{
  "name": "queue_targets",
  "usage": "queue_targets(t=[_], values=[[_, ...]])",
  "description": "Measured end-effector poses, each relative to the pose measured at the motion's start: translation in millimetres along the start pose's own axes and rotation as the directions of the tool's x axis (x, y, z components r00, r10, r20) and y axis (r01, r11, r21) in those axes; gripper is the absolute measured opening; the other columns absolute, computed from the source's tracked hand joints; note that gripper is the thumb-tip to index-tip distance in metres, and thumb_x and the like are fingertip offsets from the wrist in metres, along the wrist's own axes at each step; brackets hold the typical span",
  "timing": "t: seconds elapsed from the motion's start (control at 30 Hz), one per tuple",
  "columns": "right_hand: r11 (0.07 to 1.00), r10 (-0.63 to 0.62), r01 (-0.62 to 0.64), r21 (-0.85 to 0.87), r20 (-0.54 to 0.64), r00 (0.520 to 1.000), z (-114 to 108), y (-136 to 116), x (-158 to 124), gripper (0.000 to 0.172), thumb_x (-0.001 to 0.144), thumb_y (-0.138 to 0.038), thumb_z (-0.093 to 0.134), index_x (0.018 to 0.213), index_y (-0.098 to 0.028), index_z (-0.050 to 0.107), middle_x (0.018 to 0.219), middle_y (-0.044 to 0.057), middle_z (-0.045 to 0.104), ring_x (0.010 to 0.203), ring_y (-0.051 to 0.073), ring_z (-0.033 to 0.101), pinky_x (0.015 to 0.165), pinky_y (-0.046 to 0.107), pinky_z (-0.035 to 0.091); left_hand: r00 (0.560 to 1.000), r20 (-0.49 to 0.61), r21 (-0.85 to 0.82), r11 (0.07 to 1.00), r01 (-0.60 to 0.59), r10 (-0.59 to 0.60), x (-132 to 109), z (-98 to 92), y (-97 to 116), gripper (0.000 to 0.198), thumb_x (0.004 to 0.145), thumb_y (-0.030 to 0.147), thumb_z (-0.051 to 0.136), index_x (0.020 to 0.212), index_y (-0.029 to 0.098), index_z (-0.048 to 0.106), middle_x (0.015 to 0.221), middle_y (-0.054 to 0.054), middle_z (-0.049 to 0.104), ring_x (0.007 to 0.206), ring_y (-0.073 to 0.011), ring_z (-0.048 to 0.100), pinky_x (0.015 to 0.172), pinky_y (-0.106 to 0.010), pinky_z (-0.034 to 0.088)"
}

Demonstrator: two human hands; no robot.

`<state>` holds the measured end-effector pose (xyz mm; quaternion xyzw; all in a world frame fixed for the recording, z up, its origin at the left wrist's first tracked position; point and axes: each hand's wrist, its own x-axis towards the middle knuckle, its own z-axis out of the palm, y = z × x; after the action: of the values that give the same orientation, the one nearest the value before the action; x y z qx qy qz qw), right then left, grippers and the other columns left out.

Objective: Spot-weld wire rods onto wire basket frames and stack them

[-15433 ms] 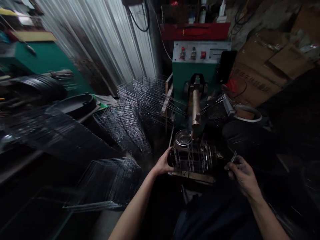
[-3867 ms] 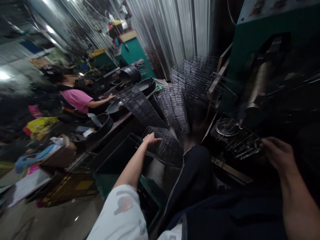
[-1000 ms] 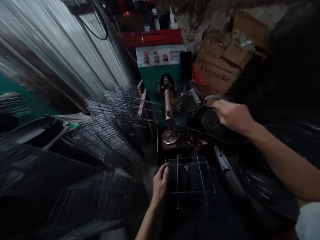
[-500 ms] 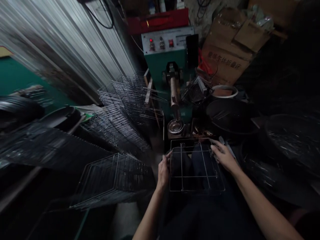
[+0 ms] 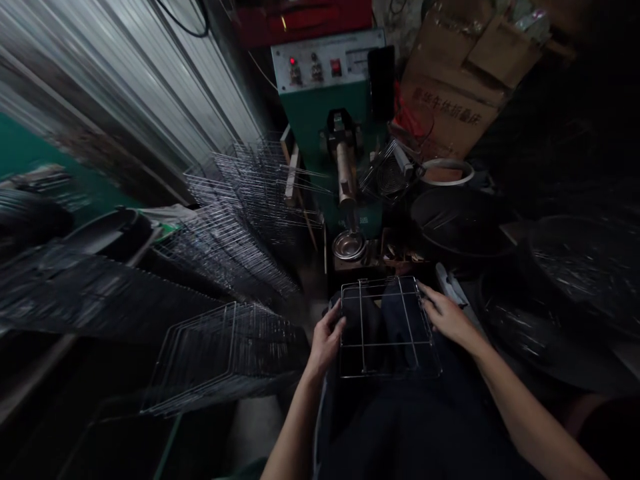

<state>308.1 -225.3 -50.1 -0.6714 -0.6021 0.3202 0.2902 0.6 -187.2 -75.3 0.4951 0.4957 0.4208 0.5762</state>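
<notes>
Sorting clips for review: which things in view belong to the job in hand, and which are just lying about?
In the job:
frame, held by left hand and right hand
machine, ahead, likely
wire racks, at left, likely

Apparently just lying about:
carton, right of the machine
red plastic, beside it

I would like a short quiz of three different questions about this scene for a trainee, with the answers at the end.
1. What do the left hand and the right hand hold between them?
2. True or false: in the picture, the cardboard box is to the right of the green machine.
3. Which is directly below the thick rod in the picture? A, the round metal piece; B, the cardboard box; C, the corrugated wall.

Key: 1, a wire frame; 2, true; 3, A.
</notes>
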Motion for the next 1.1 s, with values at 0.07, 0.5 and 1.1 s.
queue_targets(t=[0.07, 0.5, 1.1], values=[[0.991, -0.125, 0.124, -0.048, -0.021, 0.992, -3, 2, -7, 0.060, 0.092, -0.033, 0.042, 0.148, -0.012, 0.049, 0.135, 0.018, 0.063, 0.117, 0.033, 0.066, 0.100, 0.053, 0.053, 1.000, -0.003, -0.037, 0.999, 0.022, -0.022, -2, 0.2, -4, 0.068, 0.077, 0.044, 0.078, 0.136, 0.018, 0.059, 0.140, -0.011, 0.060, 0.134, -0.0304, 0.054, 0.118, -0.044, 0.038], [0.957, 0.056, -0.039, 0.287, -0.051, 0.997, 23, 26, -49, 0.059, 0.094, -0.044, 0.050, 0.147, -0.018, 0.051, 0.096, 0.008, 0.073, 0.078, 0.022, 0.069, 0.068, 0.036, 0.061, 0.996, 0.047, -0.073, 0.994, 0.078, -0.074, -8, -1.9, -11, 0.070, 0.081, 0.046, 0.075, 0.142, 0.020, 0.053, 0.141, -0.011, 0.060, 0.137, -0.0304, 0.051, 0.118, -0.046, 0.036], [0.932, -0.107, -0.104, 0.348, 0.536, 0.837, -25, 43, -24, 0.122, 0.072, -0.031, 0.081, 0.161, -0.026, -0.002, 0.121, 0.007, 0.062, 0.073, 0.010, 0.059, 0.069, 0.023, 0.054, 0.852, 0.519, 0.331, 0.936, -0.123, -0.071, -7, -34.5, 11, 0.155, 0.042, 0.035, 0.099, 0.159, 0.023, -0.002, 0.166, -0.018, 0.009, 0.154, -0.0375, 0.009, 0.122, -0.058, 0.015]])
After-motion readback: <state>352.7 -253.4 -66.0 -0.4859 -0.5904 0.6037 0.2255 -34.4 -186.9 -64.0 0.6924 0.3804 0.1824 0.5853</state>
